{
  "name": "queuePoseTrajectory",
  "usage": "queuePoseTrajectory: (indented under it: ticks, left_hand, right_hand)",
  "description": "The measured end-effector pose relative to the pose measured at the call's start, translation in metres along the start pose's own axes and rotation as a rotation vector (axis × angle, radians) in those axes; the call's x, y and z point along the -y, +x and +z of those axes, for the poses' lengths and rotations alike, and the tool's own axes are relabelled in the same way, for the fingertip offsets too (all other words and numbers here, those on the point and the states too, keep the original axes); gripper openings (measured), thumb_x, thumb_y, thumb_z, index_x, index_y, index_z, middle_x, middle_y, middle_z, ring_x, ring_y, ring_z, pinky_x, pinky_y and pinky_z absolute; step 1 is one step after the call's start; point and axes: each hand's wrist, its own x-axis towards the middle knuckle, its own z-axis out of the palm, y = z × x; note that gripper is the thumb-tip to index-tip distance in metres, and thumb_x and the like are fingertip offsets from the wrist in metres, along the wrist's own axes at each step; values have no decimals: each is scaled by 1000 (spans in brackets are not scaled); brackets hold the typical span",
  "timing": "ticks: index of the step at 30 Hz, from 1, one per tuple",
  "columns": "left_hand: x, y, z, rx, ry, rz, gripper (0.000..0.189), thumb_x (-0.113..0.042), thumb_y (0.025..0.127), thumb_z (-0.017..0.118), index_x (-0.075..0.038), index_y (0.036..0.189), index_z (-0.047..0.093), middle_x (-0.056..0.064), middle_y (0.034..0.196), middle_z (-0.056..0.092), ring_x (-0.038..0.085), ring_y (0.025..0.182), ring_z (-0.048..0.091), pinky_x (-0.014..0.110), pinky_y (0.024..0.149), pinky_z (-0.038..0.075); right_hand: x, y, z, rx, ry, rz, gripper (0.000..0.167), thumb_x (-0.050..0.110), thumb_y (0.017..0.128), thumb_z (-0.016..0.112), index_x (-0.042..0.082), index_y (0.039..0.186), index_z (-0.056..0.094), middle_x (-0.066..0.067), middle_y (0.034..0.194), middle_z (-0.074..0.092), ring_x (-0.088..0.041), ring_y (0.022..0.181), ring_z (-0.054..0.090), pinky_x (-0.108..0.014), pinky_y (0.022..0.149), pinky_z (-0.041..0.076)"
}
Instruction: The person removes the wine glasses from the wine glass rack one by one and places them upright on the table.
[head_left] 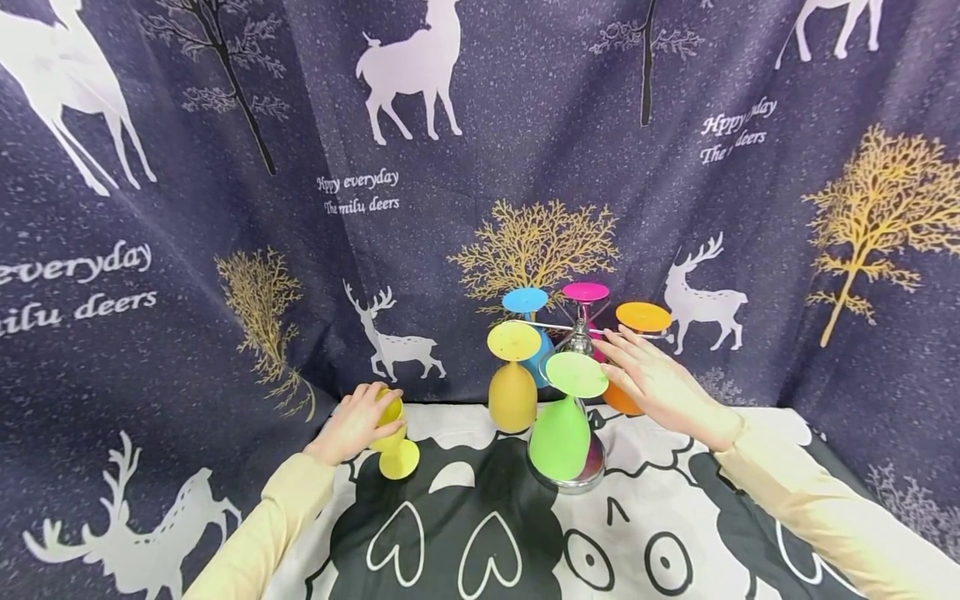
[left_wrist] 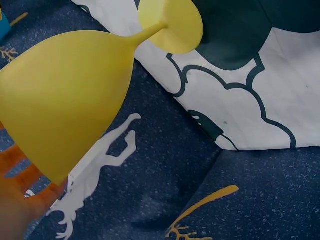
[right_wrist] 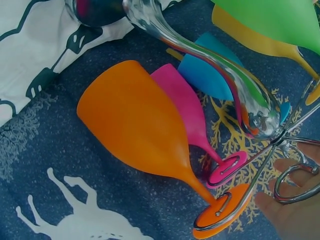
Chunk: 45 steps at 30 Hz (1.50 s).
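Note:
Near the left side of the cloth, my left hand [head_left: 358, 425] grips a yellow plastic goblet [head_left: 400, 460] round its bowl, with the foot pointing down. Fingers [left_wrist: 42, 200] show at the goblet's rim in the left wrist view. My right hand [head_left: 660, 379] reaches over a chrome goblet rack [right_wrist: 255, 110], fingers extended near its top hub and behind a wire loop [right_wrist: 287, 182] without a goblet. Upside down on the rack hang a green goblet [head_left: 561, 437], a dark yellow one [head_left: 513, 396], a blue one [right_wrist: 210, 65], a pink one [right_wrist: 185, 102] and an orange one [right_wrist: 135, 117].
The rack's round chrome base [head_left: 592, 475] stands on a black and white cartoon cloth [head_left: 450, 533]. Behind it hangs a dark blue curtain [head_left: 525, 150] printed with deer and trees. The hanging goblets stand close around the rack's pole.

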Motion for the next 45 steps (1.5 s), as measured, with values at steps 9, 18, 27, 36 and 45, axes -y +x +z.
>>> queuePoseTrajectory:
  ticks: [9, 18, 27, 36, 45]
  left_hand:
    - [9, 5, 0, 83, -24, -120, 49, -39, 82, 63, -4, 118, 59, 17, 103, 50, 38, 92, 46, 47, 63, 39]
    - [18, 3, 4, 138, -27, -160, 52, -42, 83, 61, -4, 118, 58, 17, 102, 49, 38, 92, 46, 46, 63, 40]
    - [27, -2, 7, 159, -40, -201, 51, -41, 83, 61, -4, 118, 57, 16, 102, 49, 38, 91, 45, 49, 64, 40]
    - [35, -5, 10, 202, -66, -239, 52, -42, 85, 58, -3, 119, 57, 17, 103, 49, 39, 91, 45, 51, 65, 41]
    - [38, -7, 9, 223, -92, -272, 53, -45, 85, 57, -3, 119, 56, 19, 102, 49, 41, 92, 45, 55, 68, 41]
  right_hand:
    - [1, 2, -4, 85, 54, 80, 47, 28, 97, 43, 1, 135, 40, -19, 137, 34, -35, 128, 23, -43, 103, 16]
    - [0, 1, -9, 145, 112, 97, 47, 28, 97, 42, 4, 137, 37, -16, 139, 33, -33, 129, 21, -45, 102, 15]
    - [-1, 2, -10, 196, 166, 181, 56, 42, 94, 43, 10, 140, 35, -11, 143, 28, -29, 131, 16, -50, 101, 14]
    - [-3, 1, -9, 191, 172, 176, 55, 41, 94, 44, 10, 139, 36, -11, 143, 28, -29, 131, 15, -50, 101, 14]
    - [-2, 1, -9, 171, 166, 157, 53, 37, 94, 45, 8, 138, 38, -12, 142, 30, -30, 131, 16, -49, 101, 14]
